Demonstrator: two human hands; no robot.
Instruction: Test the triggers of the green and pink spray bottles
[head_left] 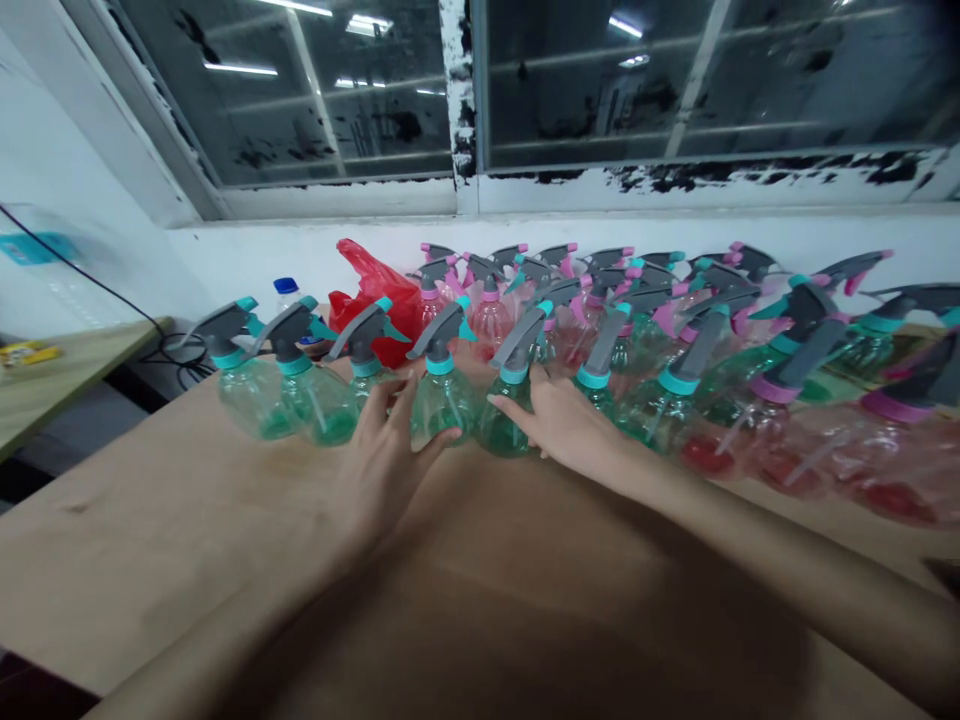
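On plywood table (150, 520): left hand (382, 470), right hand (555, 425) open, each on one spray bottle (444, 400); twenty-plus total.

And there it was: glossy, clear plastic on the spray bottles (446, 405), tinted green, topped by matt grey plastic trigger heads (442, 335)! On the far side, a thin, shiny red plastic bag (375, 300), crumpled up! Underneath, a smooth, matt wooden board (187, 520)! And beyond, the painted window frame (675, 185), its white coat rough and flaking, against glossy glass panes (600, 80)!
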